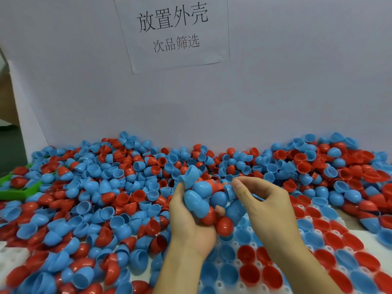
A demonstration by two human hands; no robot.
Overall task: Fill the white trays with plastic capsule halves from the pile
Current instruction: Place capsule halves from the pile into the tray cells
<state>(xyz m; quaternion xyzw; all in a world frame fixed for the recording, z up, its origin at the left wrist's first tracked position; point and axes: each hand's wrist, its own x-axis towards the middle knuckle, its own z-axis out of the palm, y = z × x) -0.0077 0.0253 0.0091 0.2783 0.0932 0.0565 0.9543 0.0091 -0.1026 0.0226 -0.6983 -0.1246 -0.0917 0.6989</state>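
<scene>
A big pile of red and blue plastic capsule halves [110,187] covers the table. My left hand [191,228] cups a handful of blue and red halves [199,198], palm up, above the white tray [246,247]. My right hand [265,204] is just right of it, thumb and forefinger pinching a blue half [230,190] at the edge of that handful. The tray at the lower right holds several red and blue halves seated open side up in its round sockets.
A white wall board [275,92] with a paper sign [176,32] stands behind the pile. A green bin [23,190] lies half buried at the left. A second white tray [12,254] shows at the lower left edge.
</scene>
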